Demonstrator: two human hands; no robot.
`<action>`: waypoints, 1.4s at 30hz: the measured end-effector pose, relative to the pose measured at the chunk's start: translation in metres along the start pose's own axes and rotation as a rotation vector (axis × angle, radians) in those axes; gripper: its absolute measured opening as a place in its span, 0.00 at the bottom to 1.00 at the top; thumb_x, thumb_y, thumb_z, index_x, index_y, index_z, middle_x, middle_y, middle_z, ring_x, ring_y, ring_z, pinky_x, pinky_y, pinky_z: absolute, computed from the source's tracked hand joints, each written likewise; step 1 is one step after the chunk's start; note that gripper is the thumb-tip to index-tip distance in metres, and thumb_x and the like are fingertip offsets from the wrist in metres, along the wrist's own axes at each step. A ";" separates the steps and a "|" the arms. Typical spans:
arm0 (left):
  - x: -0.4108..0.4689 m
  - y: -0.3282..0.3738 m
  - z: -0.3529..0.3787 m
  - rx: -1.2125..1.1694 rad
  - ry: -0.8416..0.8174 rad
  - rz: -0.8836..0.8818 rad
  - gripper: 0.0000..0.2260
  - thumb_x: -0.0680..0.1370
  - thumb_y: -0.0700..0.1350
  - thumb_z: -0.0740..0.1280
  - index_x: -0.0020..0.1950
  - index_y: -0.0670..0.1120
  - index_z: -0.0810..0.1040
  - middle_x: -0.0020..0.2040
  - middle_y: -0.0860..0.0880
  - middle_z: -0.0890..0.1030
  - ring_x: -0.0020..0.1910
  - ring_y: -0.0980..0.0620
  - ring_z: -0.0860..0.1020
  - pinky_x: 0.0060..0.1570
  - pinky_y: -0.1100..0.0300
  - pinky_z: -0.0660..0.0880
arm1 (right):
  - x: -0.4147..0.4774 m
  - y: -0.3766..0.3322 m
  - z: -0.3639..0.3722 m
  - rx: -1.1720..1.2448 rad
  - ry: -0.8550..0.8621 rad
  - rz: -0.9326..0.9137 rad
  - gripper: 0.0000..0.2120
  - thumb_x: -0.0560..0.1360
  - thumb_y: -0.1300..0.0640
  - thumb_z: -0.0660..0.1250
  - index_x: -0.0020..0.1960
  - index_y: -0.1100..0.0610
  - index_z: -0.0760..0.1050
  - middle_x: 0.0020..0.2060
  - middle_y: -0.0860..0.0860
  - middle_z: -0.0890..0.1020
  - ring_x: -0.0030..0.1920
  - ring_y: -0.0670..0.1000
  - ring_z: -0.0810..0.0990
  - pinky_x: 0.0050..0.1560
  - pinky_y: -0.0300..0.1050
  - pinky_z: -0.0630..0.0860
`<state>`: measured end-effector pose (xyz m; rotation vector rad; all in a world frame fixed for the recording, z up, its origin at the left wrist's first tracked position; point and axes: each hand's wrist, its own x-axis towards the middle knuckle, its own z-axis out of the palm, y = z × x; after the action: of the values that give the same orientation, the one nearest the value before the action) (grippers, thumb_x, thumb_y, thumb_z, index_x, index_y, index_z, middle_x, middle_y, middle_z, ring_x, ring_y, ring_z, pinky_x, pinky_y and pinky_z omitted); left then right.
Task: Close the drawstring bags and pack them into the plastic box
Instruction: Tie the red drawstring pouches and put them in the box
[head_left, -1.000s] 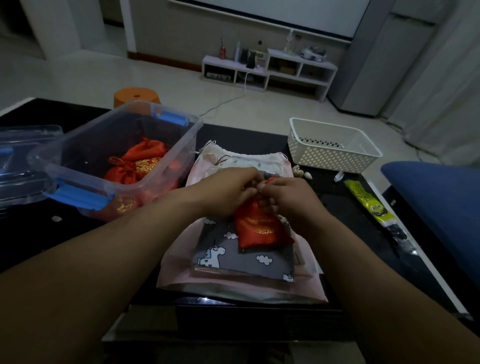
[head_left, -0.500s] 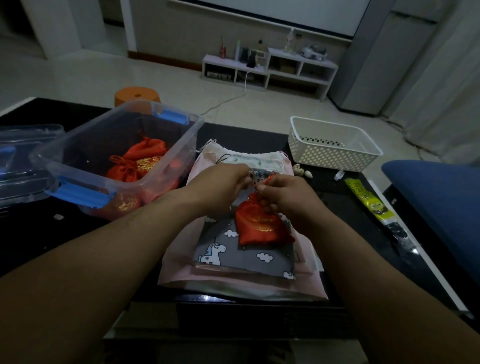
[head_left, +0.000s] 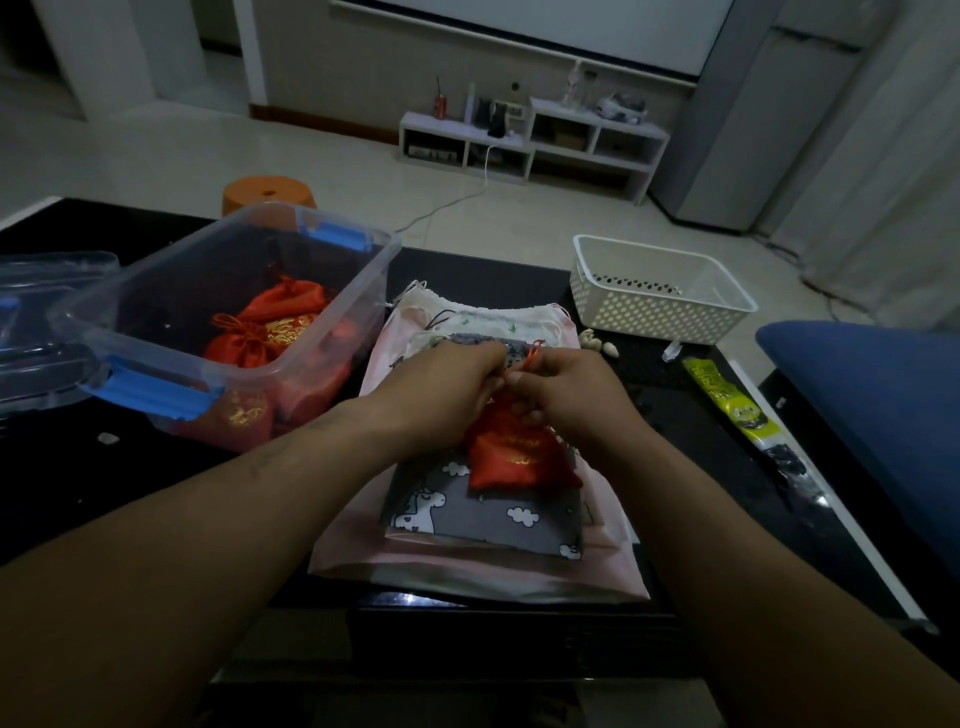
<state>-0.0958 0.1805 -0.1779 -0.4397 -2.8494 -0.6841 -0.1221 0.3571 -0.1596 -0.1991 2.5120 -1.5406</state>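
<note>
A: What lies at the left of the dark worktop?

B: A clear lid, and touching it the plastic box with blue latches. The box stands open and holds several closed red bags, gold-printed, their necks drawn tight.

A: And at centre?

B: A stack of flat bags just right of the box: a pink bag at the bottom and a grey unicorn bag above it. On the grey one lies the red drawstring bag. The left hand and right hand meet over its neck.

A: The state of each grip?

B: Both are clamped. The fingers of each hand are curled and pinch the gathered neck of the red drawstring bag, with a red cord looping up between the two hands. The neck itself is hidden under the fingers, so how far it is drawn shut cannot be told.

A: And to the right?

B: A white perforated basket at the far edge, then a yellow-green packet lying along the worktop's right edge.
</note>
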 end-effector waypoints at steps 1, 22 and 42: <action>-0.001 0.001 -0.001 -0.007 -0.010 0.004 0.06 0.83 0.50 0.61 0.46 0.56 0.68 0.43 0.51 0.78 0.42 0.46 0.77 0.44 0.45 0.77 | -0.001 -0.001 -0.001 0.025 -0.005 0.010 0.05 0.79 0.61 0.73 0.50 0.64 0.83 0.42 0.61 0.87 0.39 0.54 0.84 0.42 0.48 0.83; -0.002 0.003 -0.005 -0.608 -0.110 -0.249 0.06 0.80 0.44 0.72 0.45 0.44 0.83 0.33 0.50 0.82 0.30 0.55 0.78 0.33 0.58 0.77 | -0.006 -0.007 -0.013 0.009 -0.103 -0.115 0.07 0.77 0.68 0.72 0.48 0.57 0.83 0.37 0.53 0.85 0.30 0.43 0.80 0.35 0.39 0.78; -0.007 -0.002 0.015 -0.375 0.108 -0.038 0.10 0.78 0.44 0.73 0.39 0.50 0.76 0.38 0.53 0.80 0.39 0.58 0.78 0.40 0.60 0.73 | -0.006 0.002 -0.009 -0.122 -0.039 -0.190 0.06 0.76 0.65 0.74 0.46 0.54 0.84 0.39 0.53 0.88 0.40 0.49 0.86 0.45 0.48 0.83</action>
<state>-0.0911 0.1839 -0.1937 -0.3857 -2.6339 -1.2184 -0.1182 0.3667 -0.1570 -0.4936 2.6229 -1.4313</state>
